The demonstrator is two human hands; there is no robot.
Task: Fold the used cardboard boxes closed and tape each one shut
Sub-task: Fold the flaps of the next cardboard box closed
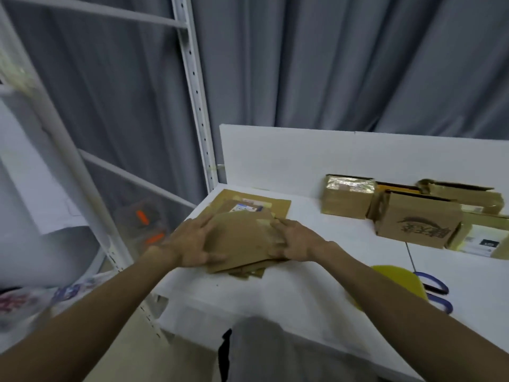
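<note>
Forearms (110,299) bare; grey garment (275,351) below (possibly trousers), black strip (224,354) beside.

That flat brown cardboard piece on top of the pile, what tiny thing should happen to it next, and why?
Probably lift the flattened brown cardboard box off the pile of flat cardboard onto the white table nearer the body. The left grip and right grip hold its two side edges, and it is not yet opened up for folding.

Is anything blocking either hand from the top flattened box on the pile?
Nothing visible: the left hand and right hand grip the top flattened box by its opposite edges.
</note>
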